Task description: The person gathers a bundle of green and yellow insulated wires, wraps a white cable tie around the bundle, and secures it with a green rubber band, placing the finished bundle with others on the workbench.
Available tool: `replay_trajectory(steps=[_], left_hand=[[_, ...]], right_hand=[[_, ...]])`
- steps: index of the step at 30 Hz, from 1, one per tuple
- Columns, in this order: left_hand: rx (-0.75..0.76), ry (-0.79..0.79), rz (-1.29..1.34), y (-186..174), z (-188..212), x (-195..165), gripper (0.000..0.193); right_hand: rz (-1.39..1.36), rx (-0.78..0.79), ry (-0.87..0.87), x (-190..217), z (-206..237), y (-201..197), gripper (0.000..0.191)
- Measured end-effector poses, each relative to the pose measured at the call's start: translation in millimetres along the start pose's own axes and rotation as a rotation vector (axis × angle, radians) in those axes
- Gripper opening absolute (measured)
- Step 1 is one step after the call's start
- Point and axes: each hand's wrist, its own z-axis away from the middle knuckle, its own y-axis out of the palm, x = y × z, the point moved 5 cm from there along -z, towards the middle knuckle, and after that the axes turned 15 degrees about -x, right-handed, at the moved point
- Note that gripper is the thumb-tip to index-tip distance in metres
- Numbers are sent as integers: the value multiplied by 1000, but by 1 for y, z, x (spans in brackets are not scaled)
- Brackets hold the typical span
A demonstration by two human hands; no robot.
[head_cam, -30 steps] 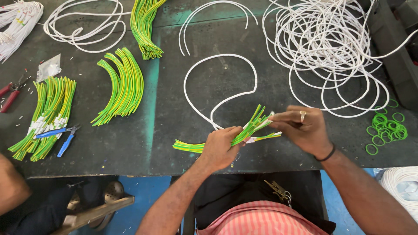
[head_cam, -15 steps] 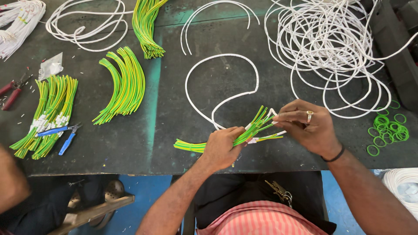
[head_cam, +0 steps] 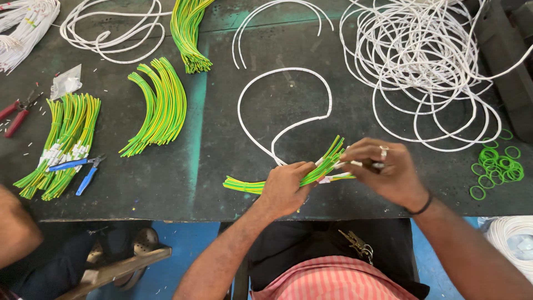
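Observation:
My left hand (head_cam: 286,189) grips a bundle of green-and-yellow wires (head_cam: 244,185) near its middle, just above the front edge of the dark table (head_cam: 222,128). The bundle's far ends fan out up and to the right. My right hand (head_cam: 383,169) pinches the tips of those fanned ends, where small white sleeves show. A ring is on one finger and a dark band is on that wrist.
A white cable loop (head_cam: 283,105) lies just beyond my hands. A big tangle of white cable (head_cam: 422,61) fills the back right, with green rings (head_cam: 497,164) at the right edge. More green-yellow wire bundles (head_cam: 158,108) and blue pliers (head_cam: 78,169) lie left. Another person's arm (head_cam: 14,228) is at the lower left.
My hands and the wire bundle have shifted only slightly; my right fingers keep working at the fanned wire tips.

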Motion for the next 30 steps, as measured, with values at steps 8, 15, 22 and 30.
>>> replay_trajectory(steps=[8,15,22,30], left_hand=[[15,39,17,2,0,-5,17],[108,-83,121,-1,-2,-7,24],[132,-100,110,0,-2,-4,29],[115,-80,121,-2,-3,-6,29]], right_hand=[[45,15,159,-15,11,6,14],[-599,-164,185,-5,1,-19,18],[-252,-161,143,-17,3,-11,25],[183,-124,43,-24,4,-14,15]])
